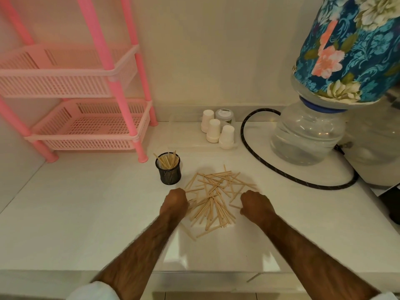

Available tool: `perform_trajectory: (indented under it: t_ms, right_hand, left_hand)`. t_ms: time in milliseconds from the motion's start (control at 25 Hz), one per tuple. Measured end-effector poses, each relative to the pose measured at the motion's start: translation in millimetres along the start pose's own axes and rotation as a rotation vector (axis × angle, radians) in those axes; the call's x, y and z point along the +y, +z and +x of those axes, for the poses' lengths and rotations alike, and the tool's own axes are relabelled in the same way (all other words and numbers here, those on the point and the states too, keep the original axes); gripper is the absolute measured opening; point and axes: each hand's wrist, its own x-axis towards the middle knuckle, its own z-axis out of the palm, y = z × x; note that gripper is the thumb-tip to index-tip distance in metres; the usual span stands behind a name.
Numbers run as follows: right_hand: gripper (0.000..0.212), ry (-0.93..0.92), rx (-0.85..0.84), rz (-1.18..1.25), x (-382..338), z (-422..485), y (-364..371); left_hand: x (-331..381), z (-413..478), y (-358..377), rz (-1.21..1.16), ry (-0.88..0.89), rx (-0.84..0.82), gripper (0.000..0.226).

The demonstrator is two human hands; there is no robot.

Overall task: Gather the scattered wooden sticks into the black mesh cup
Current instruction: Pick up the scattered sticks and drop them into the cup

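Sticks (213,197) – pale matt wood; cup (168,168) beside them – black wire mesh; countertop (86,213) glossy white; rack (91,109) behind cup – pink plastic.

The fingers of the left hand (175,202) and the right hand (256,205) are concealed under the knuckles; a grip on the pale wooden sticks (213,204) cannot be confirmed. The pink plastic basket rack (71,81) is cropped at the left and top edges, the floral-covered clear water bottle (307,135) at the top and right. The label on the clear lidded jar (225,115) is illegible.
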Motion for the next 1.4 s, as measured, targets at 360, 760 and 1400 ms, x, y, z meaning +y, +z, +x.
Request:
perform_trajectory:
  t_ms: [360,760,1400]
  right_hand:
    - [0.018,0.103,0.059,0.085,-31.3,5.2,0.1]
    - [0.044,0.140,0.054,0.326,-79.7,14.7,2.4]
    - [0.021,0.260,0.078,0.241,-94.1,7.9,-3.8]
  left_hand:
    - [-14.9,-1.7,-8.7,-0.279,-0.134,0.067,0.016]
    - [8.2,-12.1,8.8,-0.029,0.000,0.114,0.036]
    - [37.7,-28.7,34.9,0.266,0.099,0.155,0.040]
